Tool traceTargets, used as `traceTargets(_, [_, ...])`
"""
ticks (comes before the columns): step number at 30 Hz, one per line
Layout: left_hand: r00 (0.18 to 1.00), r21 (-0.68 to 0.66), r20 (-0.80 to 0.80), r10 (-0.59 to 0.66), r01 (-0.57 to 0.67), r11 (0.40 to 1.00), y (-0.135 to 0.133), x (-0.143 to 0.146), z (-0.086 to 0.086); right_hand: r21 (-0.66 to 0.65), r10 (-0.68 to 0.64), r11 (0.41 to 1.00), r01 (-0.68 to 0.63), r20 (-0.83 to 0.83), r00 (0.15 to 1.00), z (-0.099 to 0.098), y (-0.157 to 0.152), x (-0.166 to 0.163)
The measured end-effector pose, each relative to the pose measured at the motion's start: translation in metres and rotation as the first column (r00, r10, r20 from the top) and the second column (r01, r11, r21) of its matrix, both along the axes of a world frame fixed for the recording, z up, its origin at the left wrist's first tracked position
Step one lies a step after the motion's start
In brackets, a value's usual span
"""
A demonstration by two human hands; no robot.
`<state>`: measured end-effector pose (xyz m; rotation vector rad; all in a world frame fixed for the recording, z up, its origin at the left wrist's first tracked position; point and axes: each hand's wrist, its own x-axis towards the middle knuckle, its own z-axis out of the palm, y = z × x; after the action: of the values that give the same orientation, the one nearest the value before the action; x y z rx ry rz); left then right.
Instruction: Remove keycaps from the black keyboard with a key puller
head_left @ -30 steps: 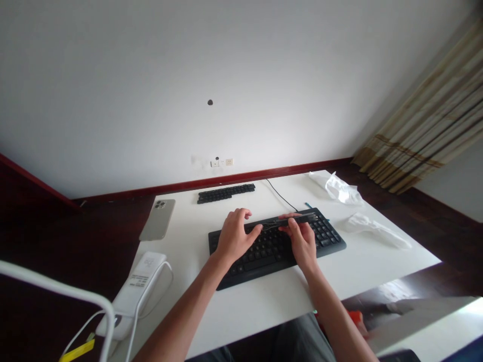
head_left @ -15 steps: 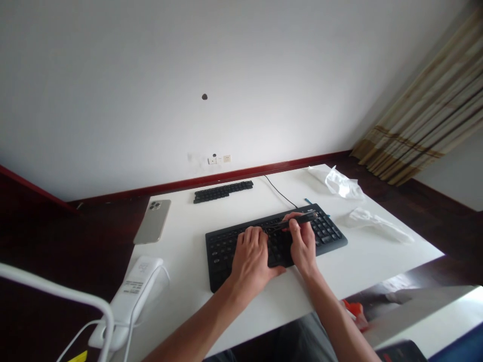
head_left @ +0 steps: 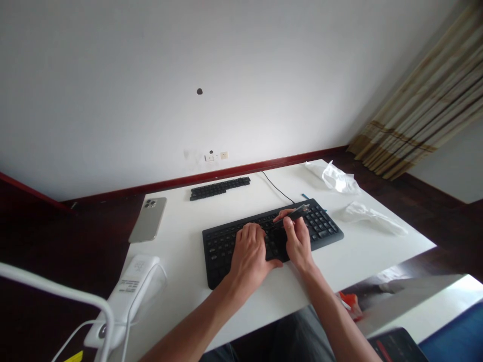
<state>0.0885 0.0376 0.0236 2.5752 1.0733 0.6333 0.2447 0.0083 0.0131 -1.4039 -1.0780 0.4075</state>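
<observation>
A black keyboard (head_left: 219,251) lies at a slant on the white table. My left hand (head_left: 251,250) rests palm down across its middle, fingers lightly bent over the keys and thumb stretched along the front edge; nothing shows in its grasp. Just to the right, my right hand (head_left: 298,239) is closed around a black-handled keycap puller (head_left: 298,212). The handle points up to the right, and its thin far end reaches down among the keys near my left fingertips. My fingers partly hide that end. Loose black keycaps (head_left: 220,188) stand in rows behind the keyboard.
A phone (head_left: 149,219) lies face down at the left, with a white power strip (head_left: 130,291) and cable nearer me. Crumpled clear plastic bags (head_left: 339,180) occupy the right side. The white table (head_left: 181,281) stands before a wall; an open drawer (head_left: 407,301) is at lower right.
The view has shifted slightly. The keycap puller's handle is tilted more steeply upward in my right hand. My left hand keeps its place on the keyboard.
</observation>
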Motion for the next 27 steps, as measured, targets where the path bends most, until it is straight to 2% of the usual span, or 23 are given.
traceTargets(3, [1.0, -0.008, -0.012, -0.002, 0.002, 1.0, 0.0, 0.0, 0.001, -0.005, 0.046, 0.999, -0.046, -0.005, 0.999, 0.0, 0.0, 0.0])
traceTargets(9, [1.0, -0.019, -0.003, -0.007, 0.007, 1.0, 0.0, 0.0, 0.003, 0.023, 0.017, 1.0, -0.017, -0.009, 1.0, -0.003, 0.0, 0.002])
traceTargets(13, [1.0, -0.039, -0.007, -0.006, 0.005, 0.999, 0.0, -0.001, 0.004, 0.027, 0.061, 0.998, -0.061, -0.024, 0.998, -0.003, 0.0, 0.001])
traceTargets(21, [0.999, -0.007, -0.052, 0.008, -0.008, 1.0, -0.001, 0.0, 0.005, 0.105, 0.061, 0.993, -0.059, -0.014, 0.998, -0.012, 0.003, 0.005])
traceTargets(27, [0.998, 0.003, -0.06, 0.002, -0.002, 1.0, -0.001, -0.001, 0.006, 0.092, 0.116, 0.989, -0.111, -0.051, 0.992, -0.014, 0.004, 0.008])
